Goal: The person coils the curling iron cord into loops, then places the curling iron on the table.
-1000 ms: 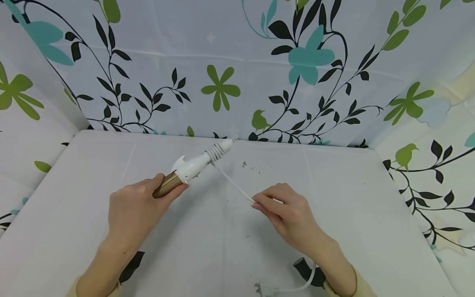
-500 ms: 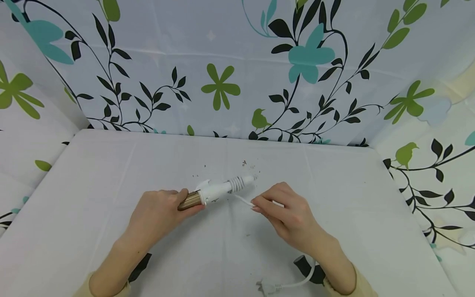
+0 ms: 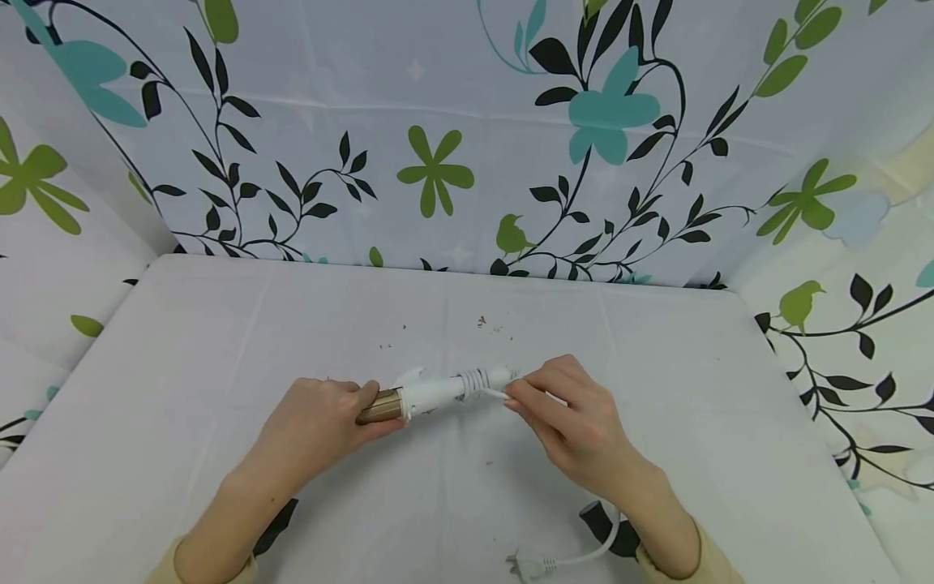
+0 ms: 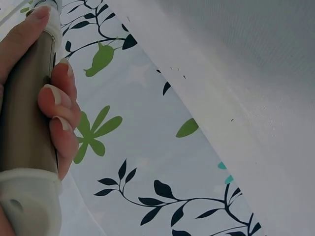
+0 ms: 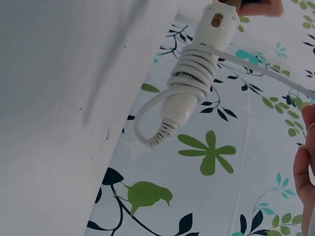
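Observation:
A curling iron with a white handle [image 3: 434, 396] and a gold barrel [image 4: 30, 108] is held in the air, its handle end pointing right. My left hand [image 3: 321, 422] grips the barrel, fingers curled round it. Several turns of white cord [image 5: 189, 73] are wound about the handle, and a loop of cord [image 5: 140, 120] stands out at its tail end. My right hand [image 3: 572, 418] pinches the cord just right of the handle between thumb and fingers. In the right wrist view, a straight stretch of cord runs from the windings to those fingers.
A white plug [image 3: 533, 564] on the cord's free end lies near the front edge of the white table [image 3: 350, 316]. Small dark crumbs [image 3: 481, 322] dot the surface. A leaf-patterned cloth [image 3: 314, 105] hangs behind. Dark straps [image 3: 609, 531] show beneath both wrists.
My left hand has brought the curling iron rightward and nearer, turning it closer to level. The cord between handle and right hand has become much shorter; the right hand has barely moved.

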Tool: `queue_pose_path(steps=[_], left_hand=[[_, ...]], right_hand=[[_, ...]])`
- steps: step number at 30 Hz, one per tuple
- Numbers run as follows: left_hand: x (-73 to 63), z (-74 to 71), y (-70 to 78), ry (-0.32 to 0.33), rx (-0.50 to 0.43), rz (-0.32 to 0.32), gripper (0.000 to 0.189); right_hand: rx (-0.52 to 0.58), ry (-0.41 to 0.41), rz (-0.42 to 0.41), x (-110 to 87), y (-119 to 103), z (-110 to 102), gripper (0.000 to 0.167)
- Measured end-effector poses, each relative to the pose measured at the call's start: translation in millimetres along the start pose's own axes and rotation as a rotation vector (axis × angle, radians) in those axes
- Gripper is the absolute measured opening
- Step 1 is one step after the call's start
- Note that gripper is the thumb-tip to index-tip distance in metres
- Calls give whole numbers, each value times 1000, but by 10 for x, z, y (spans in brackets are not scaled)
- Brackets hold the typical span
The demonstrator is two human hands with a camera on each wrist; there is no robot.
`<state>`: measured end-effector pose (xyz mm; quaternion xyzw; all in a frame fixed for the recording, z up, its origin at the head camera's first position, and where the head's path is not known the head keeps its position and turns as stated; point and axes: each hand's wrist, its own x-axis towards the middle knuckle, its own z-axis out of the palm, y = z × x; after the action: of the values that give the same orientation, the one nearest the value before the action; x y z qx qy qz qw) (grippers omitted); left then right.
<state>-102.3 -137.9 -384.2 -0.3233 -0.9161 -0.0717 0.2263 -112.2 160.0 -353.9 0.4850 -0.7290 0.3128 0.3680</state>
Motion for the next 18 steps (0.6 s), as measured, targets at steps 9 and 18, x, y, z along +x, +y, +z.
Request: queue_pose_path(steps=[9, 18], left_hand=[[4, 57, 41, -25, -24, 126, 49], [7, 71, 30, 69, -70, 222, 48]], right_hand=[[-12, 15, -58, 9, -6, 19, 17], [-77, 99, 64, -24, 85, 1, 22]])
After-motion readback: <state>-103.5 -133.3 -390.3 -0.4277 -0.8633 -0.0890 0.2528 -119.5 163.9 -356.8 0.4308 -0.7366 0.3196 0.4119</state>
